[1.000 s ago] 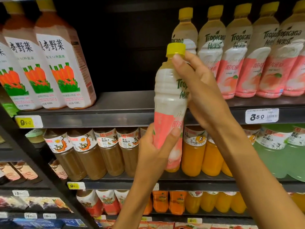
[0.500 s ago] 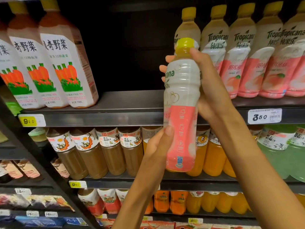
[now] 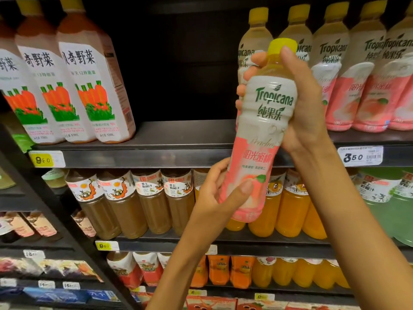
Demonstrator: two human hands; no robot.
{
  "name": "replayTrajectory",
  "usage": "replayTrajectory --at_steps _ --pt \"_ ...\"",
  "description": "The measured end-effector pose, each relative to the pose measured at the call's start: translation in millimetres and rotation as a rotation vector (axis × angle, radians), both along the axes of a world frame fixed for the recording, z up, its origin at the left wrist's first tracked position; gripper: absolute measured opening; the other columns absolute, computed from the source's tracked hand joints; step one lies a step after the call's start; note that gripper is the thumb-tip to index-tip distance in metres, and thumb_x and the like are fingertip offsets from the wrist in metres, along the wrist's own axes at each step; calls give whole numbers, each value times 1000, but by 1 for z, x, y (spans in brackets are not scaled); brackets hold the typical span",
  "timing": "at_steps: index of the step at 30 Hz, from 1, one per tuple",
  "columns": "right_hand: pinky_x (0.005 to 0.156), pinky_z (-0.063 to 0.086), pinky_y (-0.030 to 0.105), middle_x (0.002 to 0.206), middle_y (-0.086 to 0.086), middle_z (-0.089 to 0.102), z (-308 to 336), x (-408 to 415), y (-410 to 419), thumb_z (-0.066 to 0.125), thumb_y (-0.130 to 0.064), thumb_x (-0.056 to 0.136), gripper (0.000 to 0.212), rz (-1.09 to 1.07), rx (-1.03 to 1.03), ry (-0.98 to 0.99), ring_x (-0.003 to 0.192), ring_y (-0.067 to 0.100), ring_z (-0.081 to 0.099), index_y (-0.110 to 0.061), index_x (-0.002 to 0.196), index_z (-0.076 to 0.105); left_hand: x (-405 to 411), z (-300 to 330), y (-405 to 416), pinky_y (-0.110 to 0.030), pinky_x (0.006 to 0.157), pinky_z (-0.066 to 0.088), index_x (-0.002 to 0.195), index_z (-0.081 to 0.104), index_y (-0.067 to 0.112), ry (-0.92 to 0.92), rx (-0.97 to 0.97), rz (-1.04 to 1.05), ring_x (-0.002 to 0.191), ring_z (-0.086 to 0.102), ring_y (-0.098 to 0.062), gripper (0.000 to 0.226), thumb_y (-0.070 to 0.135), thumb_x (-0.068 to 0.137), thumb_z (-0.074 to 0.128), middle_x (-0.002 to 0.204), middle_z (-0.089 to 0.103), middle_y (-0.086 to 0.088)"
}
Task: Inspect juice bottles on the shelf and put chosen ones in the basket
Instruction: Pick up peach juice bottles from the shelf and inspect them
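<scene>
Half a second before, the peach juice bottle (image 3: pixel 263 130) showed its pink back label; now it had turned so the green "Tropicana" name faced the camera, and it leaned a little, cap to the right.

From the head camera, the bottle was held up in the air in front of the top shelf (image 3: pixel 178 139), not standing on it. The right hand (image 3: pixel 301 104) was wrapped round the top half of the bottle, from behind. Its thumb lay by the yellow cap (image 3: pixel 282 47), and its fingertips (image 3: pixel 248 70) peeked out on the bottle's left side. The left hand (image 3: pixel 219 195) held the bottom half, with the thumb pressed on the peach picture and the other fingers curled behind.

Just behind the bottle, to its right, more peach bottles (image 3: pixel 348 81) stood in a row on the top shelf. Far to the bottle's left stood big carrot juice bottles (image 3: pixel 89 90). A white price tag (image 3: pixel 359 156) reading 3.50 sat on the shelf edge just right of the bottle. Below the bottle were brown drink bottles (image 3: pixel 147 202) and orange juice bottles (image 3: pixel 288 209).
</scene>
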State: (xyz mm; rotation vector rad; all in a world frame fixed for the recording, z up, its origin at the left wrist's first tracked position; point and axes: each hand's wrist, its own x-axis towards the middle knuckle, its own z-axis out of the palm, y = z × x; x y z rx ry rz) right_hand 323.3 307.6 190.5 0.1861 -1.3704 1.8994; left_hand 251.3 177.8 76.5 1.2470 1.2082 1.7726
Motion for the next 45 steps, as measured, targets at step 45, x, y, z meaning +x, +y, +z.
replayTrajectory --at_steps 45 --pt "78 50 25 90 4 69 -12 8 -42 44 -37 98 37 -240 433 -12 87 15 67 -8 116 58 -5 -15 7 -15 81 50 118 49 23 106 7 33 102 64 -3 72 69 65 65 109 68 17"
